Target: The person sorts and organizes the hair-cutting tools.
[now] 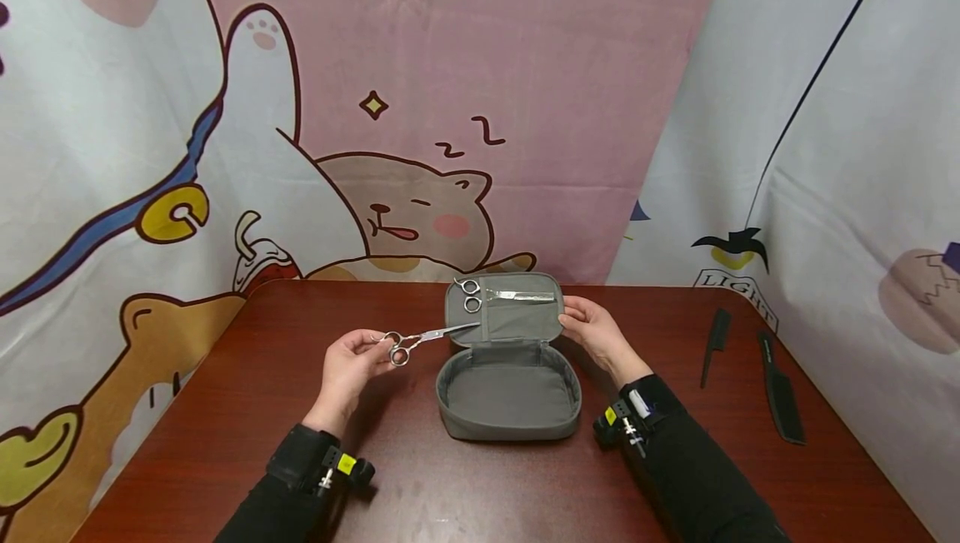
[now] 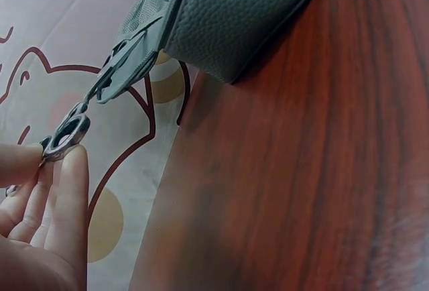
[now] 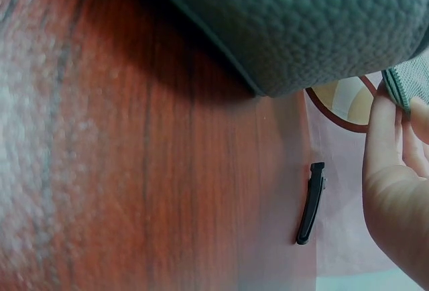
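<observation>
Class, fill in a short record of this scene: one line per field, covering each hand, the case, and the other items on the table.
left hand: pinches scissors by the finger rings, tips toward the case
right hand: holds the open lid's right edge
case: grey, open, tray bare
lid pocket: second scissors
table: two black combs at right

In the left wrist view the scissors [image 2: 66, 137] show only a finger ring; the left hand [image 2: 40, 230] runs off the lower left. The case [image 3: 295, 23] is cut off at the top of the right wrist view.
</observation>
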Demonstrator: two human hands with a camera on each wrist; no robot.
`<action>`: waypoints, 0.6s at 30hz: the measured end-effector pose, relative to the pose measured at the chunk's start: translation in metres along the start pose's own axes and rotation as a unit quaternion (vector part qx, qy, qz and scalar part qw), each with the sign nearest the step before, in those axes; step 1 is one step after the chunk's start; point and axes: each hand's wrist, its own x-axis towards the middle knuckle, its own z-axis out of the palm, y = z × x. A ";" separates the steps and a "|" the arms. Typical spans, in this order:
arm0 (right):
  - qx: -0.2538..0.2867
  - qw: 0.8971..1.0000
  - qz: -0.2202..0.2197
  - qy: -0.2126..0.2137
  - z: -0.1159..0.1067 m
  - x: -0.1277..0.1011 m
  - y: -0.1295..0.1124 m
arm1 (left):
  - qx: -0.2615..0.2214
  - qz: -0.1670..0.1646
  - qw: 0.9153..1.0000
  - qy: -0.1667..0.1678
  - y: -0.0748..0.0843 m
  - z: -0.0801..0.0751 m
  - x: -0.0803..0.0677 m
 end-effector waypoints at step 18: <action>-0.024 1.000 0.000 0.009 -0.001 -0.002 -0.001 | -0.002 -0.025 0.999 -0.022 -0.001 0.002 0.019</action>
